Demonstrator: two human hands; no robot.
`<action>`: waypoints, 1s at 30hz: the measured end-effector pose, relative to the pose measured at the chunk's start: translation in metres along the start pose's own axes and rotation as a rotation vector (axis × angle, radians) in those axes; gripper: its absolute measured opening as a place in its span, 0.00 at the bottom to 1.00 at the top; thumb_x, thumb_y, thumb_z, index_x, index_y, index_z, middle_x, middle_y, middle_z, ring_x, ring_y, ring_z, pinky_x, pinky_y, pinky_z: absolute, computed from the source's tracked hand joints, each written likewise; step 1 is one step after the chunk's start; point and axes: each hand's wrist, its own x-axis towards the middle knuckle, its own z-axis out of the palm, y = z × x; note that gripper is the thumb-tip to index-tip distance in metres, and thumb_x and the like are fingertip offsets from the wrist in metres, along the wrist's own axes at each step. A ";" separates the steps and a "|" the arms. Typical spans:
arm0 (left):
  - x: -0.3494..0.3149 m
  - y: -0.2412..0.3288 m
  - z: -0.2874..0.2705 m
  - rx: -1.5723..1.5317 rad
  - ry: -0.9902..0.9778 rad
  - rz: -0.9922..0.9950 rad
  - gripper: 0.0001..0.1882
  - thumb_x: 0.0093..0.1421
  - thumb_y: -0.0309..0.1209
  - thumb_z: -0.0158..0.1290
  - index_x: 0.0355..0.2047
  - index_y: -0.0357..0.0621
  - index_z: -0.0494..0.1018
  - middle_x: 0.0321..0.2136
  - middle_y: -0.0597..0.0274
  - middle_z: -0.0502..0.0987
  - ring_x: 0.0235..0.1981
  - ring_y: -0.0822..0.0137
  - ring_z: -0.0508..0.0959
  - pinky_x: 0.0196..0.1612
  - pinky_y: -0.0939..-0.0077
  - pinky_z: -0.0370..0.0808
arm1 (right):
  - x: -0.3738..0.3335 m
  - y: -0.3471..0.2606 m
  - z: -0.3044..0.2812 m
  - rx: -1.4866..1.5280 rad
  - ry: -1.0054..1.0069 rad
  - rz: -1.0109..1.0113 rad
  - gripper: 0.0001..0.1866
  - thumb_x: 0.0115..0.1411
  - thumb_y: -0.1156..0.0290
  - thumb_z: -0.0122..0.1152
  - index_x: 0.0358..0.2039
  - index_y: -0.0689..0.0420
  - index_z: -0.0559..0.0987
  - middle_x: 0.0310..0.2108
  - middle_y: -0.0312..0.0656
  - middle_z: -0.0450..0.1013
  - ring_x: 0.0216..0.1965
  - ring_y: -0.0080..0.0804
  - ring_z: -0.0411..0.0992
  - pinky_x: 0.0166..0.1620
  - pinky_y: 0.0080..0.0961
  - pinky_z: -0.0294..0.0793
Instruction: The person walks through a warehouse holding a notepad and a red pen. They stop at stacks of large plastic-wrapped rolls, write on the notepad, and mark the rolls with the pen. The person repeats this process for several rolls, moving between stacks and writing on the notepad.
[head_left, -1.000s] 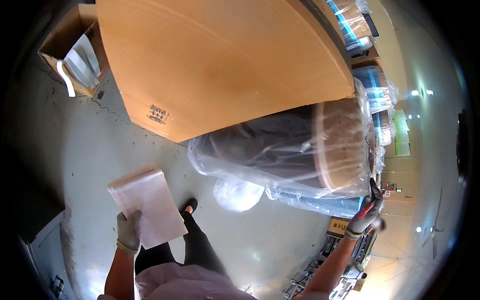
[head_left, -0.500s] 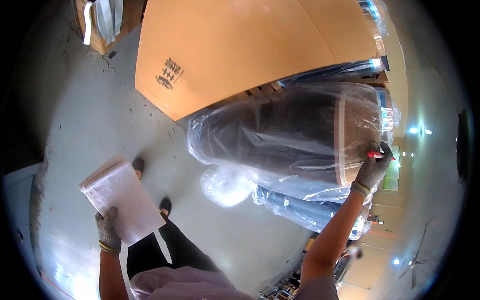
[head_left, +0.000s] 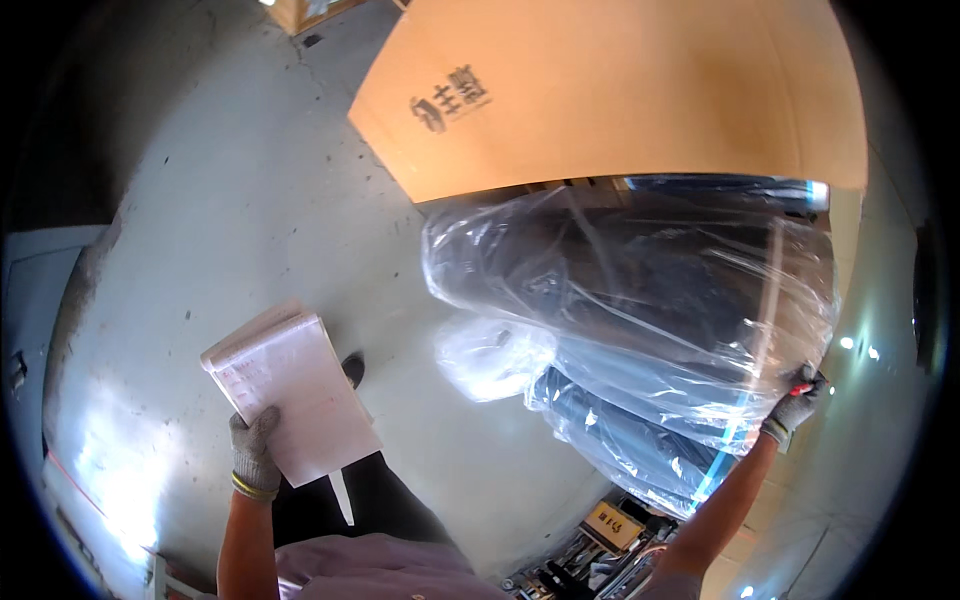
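My left hand (head_left: 256, 450), in a grey knit glove, holds an open notebook (head_left: 315, 405) with its thumb across the page. The pages are folded back at the top, and reddish handwriting covers the upper part. On the right, my gloved right hand (head_left: 795, 405) is closed on a small, slim red pen-like thing (head_left: 801, 389), mostly hidden by the fingers. That hand is at the right end of a large dark roll (head_left: 640, 265) wrapped in clear plastic film. Whether it touches the film I cannot tell.
A big cardboard sheet (head_left: 620, 90) lies over the far rolls. A second wrapped roll (head_left: 620, 430) with blue tape lies nearer me, beside bunched plastic film (head_left: 495, 355). Equipment with a yellow plate (head_left: 612, 525) stands at the lower right. A grey door (head_left: 40, 290) is at the left.
The view has shifted, so the cardboard and rolls appear farther right. My right hand has moved along the roll's end toward me. The notebook stays in my left hand.
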 end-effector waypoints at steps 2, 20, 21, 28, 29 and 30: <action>0.008 -0.002 -0.016 -0.011 0.024 -0.021 0.24 0.53 0.33 0.59 0.47 0.31 0.70 0.39 0.56 0.77 0.37 0.64 0.78 0.42 0.70 0.77 | 0.012 0.029 0.012 -0.041 0.012 -0.003 0.09 0.65 0.68 0.54 0.41 0.59 0.75 0.36 0.34 0.72 0.36 0.22 0.69 0.41 0.23 0.71; 0.069 -0.078 -0.087 -0.244 0.335 -0.100 0.29 0.50 0.35 0.62 0.49 0.31 0.68 0.40 0.56 0.76 0.40 0.63 0.77 0.44 0.68 0.75 | 0.004 0.149 -0.050 0.135 -0.069 0.521 0.29 0.60 0.53 0.60 0.59 0.45 0.64 0.57 0.35 0.67 0.58 0.35 0.64 0.59 0.47 0.58; 0.070 -0.080 -0.083 -0.240 0.325 -0.101 0.30 0.50 0.35 0.62 0.49 0.31 0.67 0.40 0.56 0.76 0.40 0.63 0.77 0.45 0.68 0.75 | -0.008 0.148 -0.055 0.123 -0.077 0.506 0.29 0.60 0.53 0.60 0.59 0.45 0.64 0.57 0.35 0.67 0.58 0.36 0.64 0.59 0.47 0.58; 0.077 -0.105 -0.045 -0.277 0.301 -0.154 0.30 0.49 0.34 0.61 0.50 0.31 0.67 0.40 0.55 0.76 0.40 0.63 0.77 0.46 0.69 0.74 | -0.014 0.135 -0.053 0.199 -0.041 0.279 0.28 0.63 0.61 0.59 0.61 0.55 0.65 0.54 0.39 0.67 0.53 0.34 0.65 0.57 0.36 0.63; 0.077 -0.103 -0.044 -0.254 0.284 -0.158 0.30 0.50 0.35 0.60 0.50 0.31 0.68 0.41 0.55 0.76 0.40 0.63 0.76 0.45 0.69 0.74 | -0.016 0.134 -0.052 0.191 -0.041 0.284 0.28 0.63 0.63 0.59 0.61 0.56 0.64 0.54 0.39 0.67 0.52 0.32 0.65 0.55 0.33 0.64; 0.077 -0.099 -0.040 -0.229 0.248 -0.162 0.29 0.50 0.35 0.60 0.50 0.31 0.68 0.41 0.56 0.76 0.40 0.63 0.76 0.45 0.69 0.74 | -0.021 0.137 -0.063 0.179 -0.022 0.293 0.28 0.63 0.66 0.58 0.61 0.57 0.64 0.53 0.38 0.66 0.51 0.30 0.65 0.54 0.30 0.65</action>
